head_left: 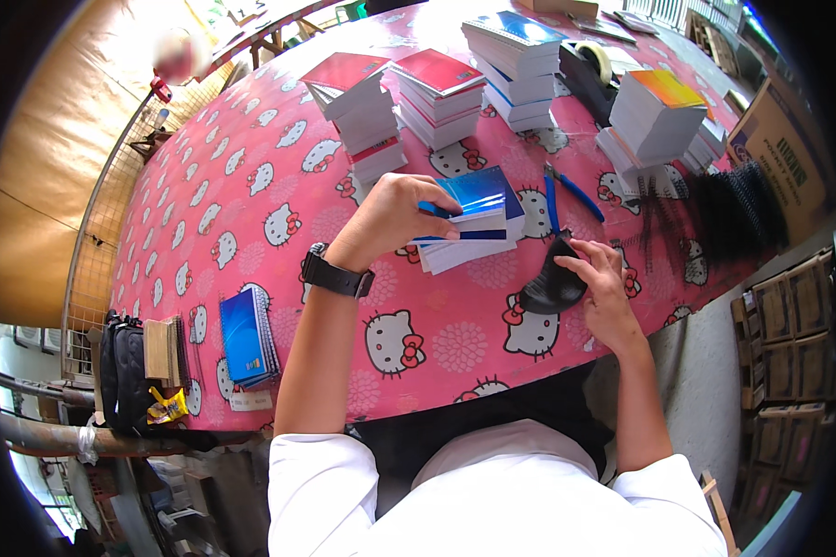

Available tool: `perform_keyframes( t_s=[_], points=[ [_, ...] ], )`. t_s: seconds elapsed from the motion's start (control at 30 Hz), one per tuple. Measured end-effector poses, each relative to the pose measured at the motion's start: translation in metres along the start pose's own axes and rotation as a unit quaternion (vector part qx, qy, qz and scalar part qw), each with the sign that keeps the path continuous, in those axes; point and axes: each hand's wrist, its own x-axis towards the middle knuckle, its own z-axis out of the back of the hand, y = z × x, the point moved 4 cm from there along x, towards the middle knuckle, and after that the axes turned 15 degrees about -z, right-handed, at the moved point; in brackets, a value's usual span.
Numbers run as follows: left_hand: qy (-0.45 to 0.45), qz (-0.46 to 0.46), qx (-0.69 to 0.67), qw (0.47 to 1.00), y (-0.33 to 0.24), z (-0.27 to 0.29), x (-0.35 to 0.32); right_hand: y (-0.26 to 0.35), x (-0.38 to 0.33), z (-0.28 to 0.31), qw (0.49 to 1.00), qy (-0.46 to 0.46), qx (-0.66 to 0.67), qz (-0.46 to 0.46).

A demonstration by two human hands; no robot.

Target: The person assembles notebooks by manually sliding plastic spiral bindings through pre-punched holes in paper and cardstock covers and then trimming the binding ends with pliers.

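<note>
My left hand (404, 215) is closed on a blue-covered notebook (481, 197), its thumb and fingers on the left edge. White pages and a dark blue band show below the cover, over the table. My right hand (606, 283) is closed at the upper edge of a shiny black curved piece (553, 283), whose kind I cannot make out. The fingertips touch it; the thumb is mostly hidden. Just beyond, a pair of pliers (567, 197) with blue handles lies with its handles spread.
Along the far side stand red-covered stacks (437, 97), a blue-covered stack (515, 70) and a yellow-orange-covered stack (658, 116). Black binding coils (738, 209) and a cardboard box (776, 153) are at the right. Spiral-bound blue notebooks (249, 336) lie at the near left on the pink tablecloth (241, 200).
</note>
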Motion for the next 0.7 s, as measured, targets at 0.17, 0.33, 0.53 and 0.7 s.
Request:
perform_keyframes(
  t_s=[0.17, 0.33, 0.53, 0.7],
  points=[
    [-0.042, -0.012, -0.014, 0.999, 0.009, 0.002, -0.005, 0.027, 0.003, 0.021, 0.998, -0.029, 0.036, 0.044],
    [-0.354, -0.099, 0.214, 0.905, -0.024, 0.027, -0.029, 0.073, 0.005, 0.024, 0.973, -0.013, 0.163, 0.162],
    [-0.306, -0.219, 0.409, 0.832, -0.115, -0.024, -0.082, 0.096, 0.0, -0.013, 0.537, 0.361, 0.754, -0.11],
    [-0.151, -0.138, 0.452, 0.868, -0.107, -0.091, -0.128, 0.094, -0.012, -0.036, 0.745, 0.244, 0.615, -0.088]
  ],
)
